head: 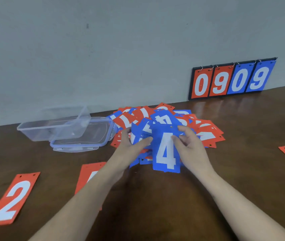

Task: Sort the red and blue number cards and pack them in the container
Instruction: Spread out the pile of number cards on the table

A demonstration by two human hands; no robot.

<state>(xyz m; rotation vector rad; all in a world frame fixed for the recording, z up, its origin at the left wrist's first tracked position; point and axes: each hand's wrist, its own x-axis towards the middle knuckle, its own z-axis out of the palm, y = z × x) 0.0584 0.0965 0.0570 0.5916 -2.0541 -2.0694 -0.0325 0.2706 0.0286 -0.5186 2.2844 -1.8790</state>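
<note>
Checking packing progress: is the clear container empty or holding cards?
Empty: the container stands open, no cards inside; its lid lies beside it.

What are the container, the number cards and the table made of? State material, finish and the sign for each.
Container: clear plastic, glossy; the wall and table show through it.
Blue 4 card: probably thin plastic or coated card, matte; it stays flat while held and has a punched hole near its top edge.
Table: likely wood or wood-look laminate, dark brown and polished; it mirrors the scoreboard.
</note>
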